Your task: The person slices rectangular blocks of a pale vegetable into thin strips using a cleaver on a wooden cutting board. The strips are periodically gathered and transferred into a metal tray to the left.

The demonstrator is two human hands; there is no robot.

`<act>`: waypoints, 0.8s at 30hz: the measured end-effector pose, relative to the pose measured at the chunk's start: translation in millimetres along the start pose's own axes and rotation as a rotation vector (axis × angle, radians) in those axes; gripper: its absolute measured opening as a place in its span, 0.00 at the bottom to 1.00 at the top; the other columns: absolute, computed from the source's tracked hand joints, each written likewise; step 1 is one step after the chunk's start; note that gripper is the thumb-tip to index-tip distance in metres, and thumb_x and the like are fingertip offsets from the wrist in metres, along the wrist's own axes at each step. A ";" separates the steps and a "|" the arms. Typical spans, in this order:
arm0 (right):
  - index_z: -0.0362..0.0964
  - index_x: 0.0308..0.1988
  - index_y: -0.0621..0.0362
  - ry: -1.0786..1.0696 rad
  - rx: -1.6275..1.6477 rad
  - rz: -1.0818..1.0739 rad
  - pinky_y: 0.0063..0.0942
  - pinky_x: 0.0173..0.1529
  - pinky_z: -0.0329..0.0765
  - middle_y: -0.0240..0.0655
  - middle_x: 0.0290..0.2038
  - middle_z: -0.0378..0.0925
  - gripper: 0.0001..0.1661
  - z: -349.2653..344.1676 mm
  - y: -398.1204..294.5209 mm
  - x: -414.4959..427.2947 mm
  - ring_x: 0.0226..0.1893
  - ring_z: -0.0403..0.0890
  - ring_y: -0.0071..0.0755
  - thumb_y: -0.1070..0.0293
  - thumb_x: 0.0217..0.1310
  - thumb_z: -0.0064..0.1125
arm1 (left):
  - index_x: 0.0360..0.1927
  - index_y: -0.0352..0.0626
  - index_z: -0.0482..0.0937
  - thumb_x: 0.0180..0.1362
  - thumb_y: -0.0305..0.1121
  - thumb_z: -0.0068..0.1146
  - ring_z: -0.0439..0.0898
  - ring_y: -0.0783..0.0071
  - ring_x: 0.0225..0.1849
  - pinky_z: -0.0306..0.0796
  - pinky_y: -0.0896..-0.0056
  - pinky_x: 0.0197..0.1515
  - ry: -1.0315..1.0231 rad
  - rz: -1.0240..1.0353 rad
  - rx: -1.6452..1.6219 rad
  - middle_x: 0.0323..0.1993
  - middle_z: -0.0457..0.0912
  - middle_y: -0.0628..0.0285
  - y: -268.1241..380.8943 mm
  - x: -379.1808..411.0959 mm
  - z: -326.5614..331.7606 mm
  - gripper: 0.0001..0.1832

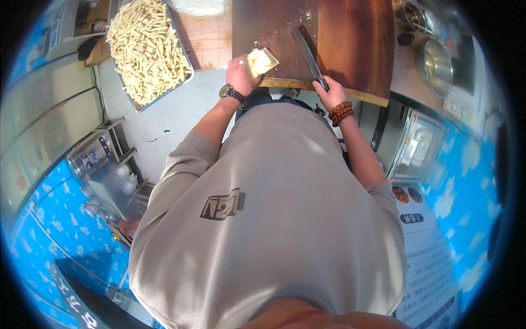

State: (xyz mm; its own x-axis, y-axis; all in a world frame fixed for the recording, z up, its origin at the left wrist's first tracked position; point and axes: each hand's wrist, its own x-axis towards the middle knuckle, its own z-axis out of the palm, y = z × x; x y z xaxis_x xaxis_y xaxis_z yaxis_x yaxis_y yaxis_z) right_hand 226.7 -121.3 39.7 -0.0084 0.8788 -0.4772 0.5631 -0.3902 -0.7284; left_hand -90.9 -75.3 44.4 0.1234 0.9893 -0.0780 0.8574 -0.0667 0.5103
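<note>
My left hand point(241, 77), with a watch at the wrist, grips a pale yellow block of food point(261, 61) at the near left edge of a dark wooden board point(275, 41). What food the block is, I cannot tell. My right hand point(331, 93), below it a brown bead bracelet, is closed around the black handle of a knife point(307, 52). The blade points away from me over the board. Small pale crumbs lie on the wood. Left of the board, a blue-rimmed tray point(191, 73) is heaped with pale cut strips of food point(150, 53).
On the counter at the right stand a steel bowl point(436, 68) and a metal pot point(415, 16), beside a white appliance point(462, 107). A white container point(199, 6) is at the top. Metal shelving point(119, 140) with containers stands at the left.
</note>
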 end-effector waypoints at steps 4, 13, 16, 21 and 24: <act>0.80 0.50 0.57 0.000 0.000 -0.037 0.37 0.47 0.80 0.44 0.39 0.85 0.21 0.8 -8.6 -2.7 0.40 0.86 0.46 0.53 0.66 0.63 | 0.58 0.39 0.75 0.44 0.42 0.78 0.74 0.47 0.58 0.72 0.51 0.59 -0.071 -0.082 0.110 0.53 0.79 0.49 -5.4 -5.8 2.6 0.38; 0.80 0.53 0.57 -0.011 -0.053 -0.128 0.39 0.49 0.81 0.46 0.42 0.86 0.24 11.4 -32.0 -6.4 0.42 0.87 0.48 0.53 0.64 0.66 | 0.66 0.39 0.67 0.42 0.30 0.76 0.70 0.45 0.60 0.69 0.53 0.64 -0.197 -0.035 0.147 0.59 0.75 0.50 26.1 30.6 10.6 0.45; 0.81 0.53 0.56 0.005 0.008 -0.028 0.39 0.48 0.81 0.46 0.40 0.86 0.23 4.2 -42.7 -2.1 0.41 0.87 0.49 0.54 0.63 0.66 | 0.69 0.41 0.66 0.42 0.38 0.80 0.69 0.44 0.61 0.68 0.51 0.66 -0.187 -0.022 0.117 0.63 0.72 0.49 26.0 48.3 16.3 0.49; 0.81 0.53 0.55 0.129 -0.033 -0.079 0.40 0.48 0.82 0.47 0.40 0.86 0.23 4.8 -29.7 1.5 0.42 0.87 0.49 0.55 0.63 0.67 | 0.67 0.38 0.68 0.46 0.47 0.78 0.68 0.42 0.64 0.68 0.52 0.67 -0.175 -0.056 0.120 0.63 0.72 0.45 40.8 47.7 3.4 0.47; 0.80 0.54 0.55 0.063 -0.066 -0.140 0.38 0.47 0.82 0.47 0.40 0.86 0.23 10.9 -33.8 -3.1 0.41 0.88 0.47 0.56 0.63 0.67 | 0.67 0.37 0.69 0.46 0.51 0.79 0.74 0.43 0.60 0.71 0.51 0.64 -0.147 -0.012 0.104 0.61 0.74 0.44 19.4 48.3 20.9 0.49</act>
State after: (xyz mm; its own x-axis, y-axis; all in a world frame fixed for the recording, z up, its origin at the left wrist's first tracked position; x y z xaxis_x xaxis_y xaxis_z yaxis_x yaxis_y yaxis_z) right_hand 198.7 -113.8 60.5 -0.0396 0.9396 -0.3399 0.6130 -0.2458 -0.7509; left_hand -57.8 -31.5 32.6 0.1776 0.9610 -0.2119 0.9056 -0.0753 0.4174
